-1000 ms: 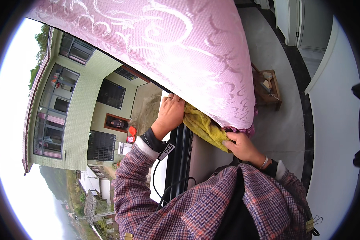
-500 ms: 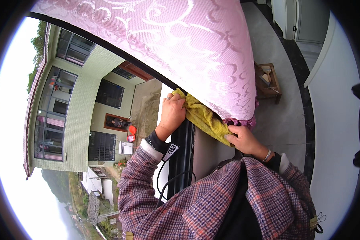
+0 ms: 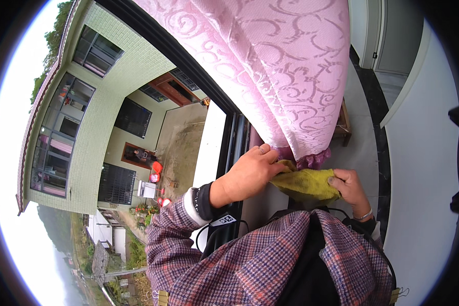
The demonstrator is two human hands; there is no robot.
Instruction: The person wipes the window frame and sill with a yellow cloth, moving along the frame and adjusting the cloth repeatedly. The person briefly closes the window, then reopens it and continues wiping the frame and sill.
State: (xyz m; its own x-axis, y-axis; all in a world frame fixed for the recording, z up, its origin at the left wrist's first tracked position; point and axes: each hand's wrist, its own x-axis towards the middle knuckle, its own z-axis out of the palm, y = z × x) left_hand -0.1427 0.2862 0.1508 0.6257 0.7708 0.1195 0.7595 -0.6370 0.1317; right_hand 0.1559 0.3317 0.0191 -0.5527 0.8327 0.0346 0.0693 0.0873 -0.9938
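Note:
A yellow cloth [image 3: 307,184] with dark, dirty patches stretches between my two hands. My left hand [image 3: 252,171], a ring on one finger, grips its left end close to the dark window frame [image 3: 231,148]. On the right, my right hand [image 3: 350,187] pinches the other end, thumb on top. The cloth hangs just below the ruffled hem of a pink patterned curtain [image 3: 290,86]. Parts of the left fingertips are hidden behind the hand.
Outside the window stands a pale green brick house [image 3: 115,71]. A person is in its doorway [image 3: 137,154], with red containers [image 3: 156,169] nearby. A wooden stool [image 3: 342,126] stands behind the curtain on the grey tiled floor [image 3: 362,148]. A white wall [image 3: 418,132] rises at right.
Both hands have moved right with the cloth, off the window frame. The cloth is turned and shows its dirty patches. The curtain has shifted right in view.

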